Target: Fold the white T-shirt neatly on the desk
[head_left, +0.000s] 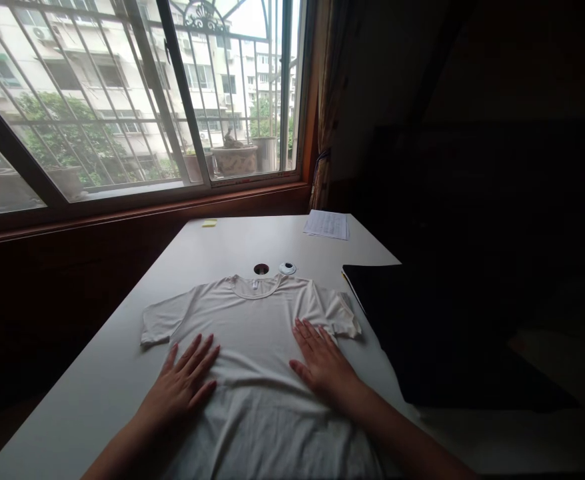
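White desk (97,387) bears shirt (257,340); left hand (185,377), right hand (322,363) lie open on it. Likely light, limp; grip shoulders (207,291).

This looks like a room in a home or a small office, with a white table (122,320), papers (326,225), a curtain (324,100) and a big window (232,87).

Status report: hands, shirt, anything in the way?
Left hand, right hand: palms down on shirt. Shirt: spread on table, creased. Nothing else seen on it.
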Demonstrator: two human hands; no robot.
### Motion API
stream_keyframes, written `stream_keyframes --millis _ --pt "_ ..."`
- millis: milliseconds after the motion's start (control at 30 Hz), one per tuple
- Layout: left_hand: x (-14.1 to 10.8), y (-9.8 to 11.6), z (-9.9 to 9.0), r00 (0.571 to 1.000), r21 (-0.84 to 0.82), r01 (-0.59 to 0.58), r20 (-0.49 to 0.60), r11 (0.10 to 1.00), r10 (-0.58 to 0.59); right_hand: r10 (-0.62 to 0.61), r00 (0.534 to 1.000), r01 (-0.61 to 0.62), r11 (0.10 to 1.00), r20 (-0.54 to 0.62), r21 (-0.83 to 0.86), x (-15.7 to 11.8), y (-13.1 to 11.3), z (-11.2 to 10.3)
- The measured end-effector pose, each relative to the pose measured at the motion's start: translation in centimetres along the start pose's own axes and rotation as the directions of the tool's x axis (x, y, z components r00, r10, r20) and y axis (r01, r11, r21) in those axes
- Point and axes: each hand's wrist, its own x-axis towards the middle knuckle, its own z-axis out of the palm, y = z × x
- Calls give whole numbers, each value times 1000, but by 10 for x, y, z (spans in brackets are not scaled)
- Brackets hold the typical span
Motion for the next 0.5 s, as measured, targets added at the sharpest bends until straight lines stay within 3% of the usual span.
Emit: stream_keyframes --millis 300,500 --pt "-30 33 -33 999 50 40 27 998 -42 -25 1000 24 1000 -12 -16 -11 7 3" --pt "-37 41 -33 998 15 54 36 998 -54 -38 999 38 999 9 -27 -12 14 1"
